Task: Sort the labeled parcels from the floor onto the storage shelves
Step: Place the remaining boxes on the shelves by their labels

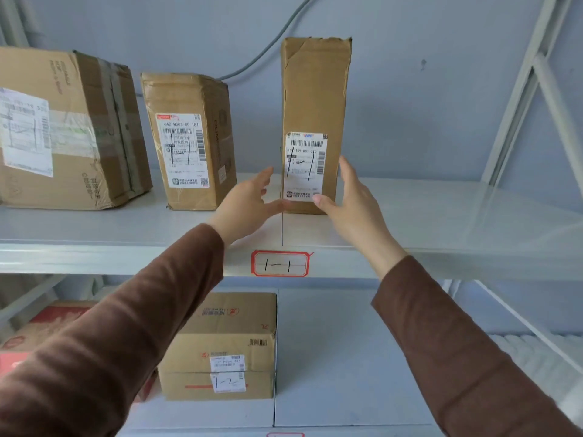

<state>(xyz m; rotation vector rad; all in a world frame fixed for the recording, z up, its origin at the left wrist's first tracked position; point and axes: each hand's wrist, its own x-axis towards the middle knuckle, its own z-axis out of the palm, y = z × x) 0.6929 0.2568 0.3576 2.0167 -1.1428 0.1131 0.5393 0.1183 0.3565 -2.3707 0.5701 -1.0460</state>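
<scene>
A tall narrow cardboard parcel (315, 99) stands upright on the upper shelf (426, 222), its white label marked "1-1" facing me. The red-bordered tag "1-1" (280, 264) sits on the shelf's front edge just below it. My left hand (249, 206) is at the parcel's lower left with fingers spread and relaxed, its thumb tip at the bottom corner. My right hand (353, 206) lies against the lower right, straight fingers along the side and thumb on the front by the label.
Left of it on the same shelf stand a medium labelled box (189, 140) and a large taped box (63, 127). The lower shelf (340, 357) carries a box marked "1-2" (227, 342) and a red carton (53, 320). Diagonal braces (520, 89) frame the right end.
</scene>
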